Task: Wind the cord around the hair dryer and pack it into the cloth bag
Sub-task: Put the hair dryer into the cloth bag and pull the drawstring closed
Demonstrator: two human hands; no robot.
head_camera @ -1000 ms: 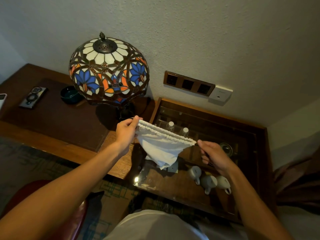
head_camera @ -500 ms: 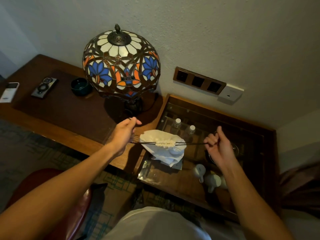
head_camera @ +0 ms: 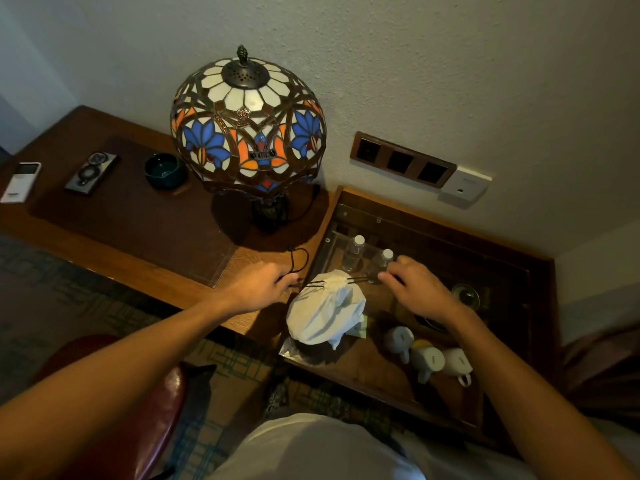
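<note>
The white cloth bag (head_camera: 325, 315) rests bulging on the glass top of the low cabinet, its mouth gathered tight at the far end. A dark drawstring (head_camera: 356, 280) runs out of both sides of the gathered mouth. My left hand (head_camera: 261, 287) pinches the left end, whose loop curls up behind the fingers. My right hand (head_camera: 415, 289) holds the right end close to the bag. The hair dryer is hidden; only the bag's full shape shows.
A stained-glass lamp (head_camera: 247, 123) stands on the wooden desk (head_camera: 138, 216) just behind my left hand. Two water bottles (head_camera: 355, 251) and three white cups (head_camera: 427, 358) lie under the cabinet glass. Remotes and a dark bowl (head_camera: 164, 169) sit at the far left. A red chair (head_camera: 114, 393) is below.
The bag's mouth went from stretched open to cinched shut as both hands pulled the drawstring apart. The bag has since come down onto the glass, and my hands moved back toward it.
</note>
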